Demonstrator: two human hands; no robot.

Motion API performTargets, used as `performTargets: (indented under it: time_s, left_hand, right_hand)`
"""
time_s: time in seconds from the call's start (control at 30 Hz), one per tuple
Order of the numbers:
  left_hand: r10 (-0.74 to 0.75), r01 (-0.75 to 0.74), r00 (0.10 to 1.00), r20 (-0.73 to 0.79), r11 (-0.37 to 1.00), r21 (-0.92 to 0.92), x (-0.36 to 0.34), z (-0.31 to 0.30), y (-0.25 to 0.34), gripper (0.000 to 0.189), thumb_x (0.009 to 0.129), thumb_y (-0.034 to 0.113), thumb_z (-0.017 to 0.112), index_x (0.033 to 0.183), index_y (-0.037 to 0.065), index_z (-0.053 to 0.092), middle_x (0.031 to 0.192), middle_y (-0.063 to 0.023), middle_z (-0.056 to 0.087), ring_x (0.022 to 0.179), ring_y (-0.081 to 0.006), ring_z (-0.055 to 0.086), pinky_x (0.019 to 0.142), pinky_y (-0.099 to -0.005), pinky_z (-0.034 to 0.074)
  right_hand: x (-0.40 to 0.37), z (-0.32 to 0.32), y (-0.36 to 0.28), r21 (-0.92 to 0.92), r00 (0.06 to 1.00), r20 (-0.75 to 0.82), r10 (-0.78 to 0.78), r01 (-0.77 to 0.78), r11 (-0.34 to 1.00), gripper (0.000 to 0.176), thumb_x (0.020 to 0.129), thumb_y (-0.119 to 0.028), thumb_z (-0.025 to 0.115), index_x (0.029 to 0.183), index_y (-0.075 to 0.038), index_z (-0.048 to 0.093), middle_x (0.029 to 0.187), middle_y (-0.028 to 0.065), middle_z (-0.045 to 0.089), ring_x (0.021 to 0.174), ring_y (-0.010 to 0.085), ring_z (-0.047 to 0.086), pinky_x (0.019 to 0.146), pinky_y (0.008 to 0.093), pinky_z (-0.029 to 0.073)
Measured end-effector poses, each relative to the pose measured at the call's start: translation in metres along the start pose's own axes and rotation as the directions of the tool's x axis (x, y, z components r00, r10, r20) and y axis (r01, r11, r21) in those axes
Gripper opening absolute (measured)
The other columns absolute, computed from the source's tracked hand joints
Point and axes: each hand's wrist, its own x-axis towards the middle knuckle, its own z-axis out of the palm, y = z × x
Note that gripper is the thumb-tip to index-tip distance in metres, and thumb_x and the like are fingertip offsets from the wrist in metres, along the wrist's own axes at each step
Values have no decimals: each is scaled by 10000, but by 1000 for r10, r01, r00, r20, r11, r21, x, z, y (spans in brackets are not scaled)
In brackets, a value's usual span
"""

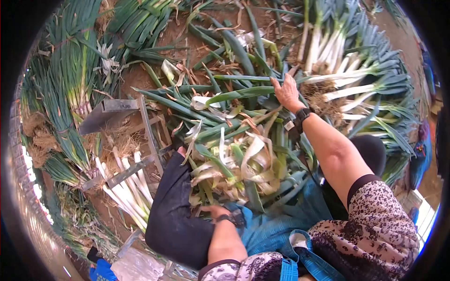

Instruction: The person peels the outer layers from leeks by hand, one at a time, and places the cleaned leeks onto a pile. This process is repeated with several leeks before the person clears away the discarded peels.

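Note:
My right hand reaches forward over a pile of loose green leek leaves. Its fingers are spread, and the thumb side lies close to a long leaf tip. Just right of it are the roots of a stack of white-stemmed leeks. Near my lap, my left hand rests beside my dark-clad left knee, its visible fingers stretched out and apart. Peeled pale leek skins are heaped between my legs, in front of the blue apron.
Tied bundles of leeks lie at the far left. A metal stand rises left of my knee, with several white-stemmed leeks beside it. Plastic sheeting lies at bottom left. Brown soil shows between the leaves.

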Motion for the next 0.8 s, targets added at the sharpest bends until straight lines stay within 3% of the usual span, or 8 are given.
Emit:
performTargets:
  time_s: [0.07,0.17,0.2,0.23,0.4,0.67,0.7,0.8]
  left_hand:
    - [-62,76,991,119,991,-113,8,16,-41,1046,838,737,266,1224,-229,380,1293,-311,463,1196,-398,471,1032,-418,350]
    - [-90,148,945,315,975,-164,12,42,-70,1023,840,724,275,1225,-218,385,1292,-304,465,1197,-393,471,1030,-423,352]
    - [-86,158,925,371,973,-169,11,47,-71,1016,841,720,278,1225,-214,387,1292,-302,466,1197,-392,471,1029,-424,352]
    - [-76,164,901,427,971,-173,8,52,-69,1008,842,715,281,1226,-210,389,1292,-300,467,1197,-390,472,1029,-426,353]
    - [-11,164,771,637,970,-182,-18,74,-43,970,845,694,296,1227,-192,397,1292,-288,471,1198,-383,473,1025,-434,355]
    - [21,127,616,788,984,-125,-45,123,-22,909,851,659,320,1229,-162,412,1291,-270,478,1199,-370,474,1020,-446,359]
    - [13,119,609,793,987,-108,-44,118,-27,902,851,655,323,1229,-159,413,1291,-268,479,1199,-369,475,1020,-447,359]
    - [-22,99,605,796,994,-47,-39,110,-36,879,854,642,332,1230,-148,419,1290,-261,482,1200,-364,475,1018,-452,361]
  right_hand:
    - [25,31,13,-82,978,-23,-206,204,976,749,819,-483,621,1255,86,406,1201,264,500,1170,390,439,988,440,366]
    - [65,66,32,-164,924,329,-197,262,951,990,778,-669,543,1363,84,277,1334,291,423,1260,459,356,1049,467,316]
    - [73,67,25,-70,894,447,-11,47,996,1011,745,-706,547,1366,54,304,1319,279,447,1254,459,363,1040,470,326]
    - [90,99,51,-97,849,520,-101,175,980,1024,720,-726,557,1362,39,331,1326,276,443,1258,454,359,1036,470,332]
    - [52,96,17,152,867,448,-216,165,975,1084,688,-740,579,1391,41,308,1319,295,448,1245,400,431,1046,412,337]
    - [69,81,6,213,624,745,-235,111,971,798,791,-596,594,1379,-88,411,1232,233,547,1159,336,528,965,359,430]
    - [71,92,15,24,391,643,-659,850,527,573,851,-471,579,1352,-220,461,1194,201,567,1032,338,596,876,350,492]
    - [56,80,19,280,422,510,-750,742,609,472,836,-336,574,1296,-247,517,1046,193,633,963,331,629,739,395,549]
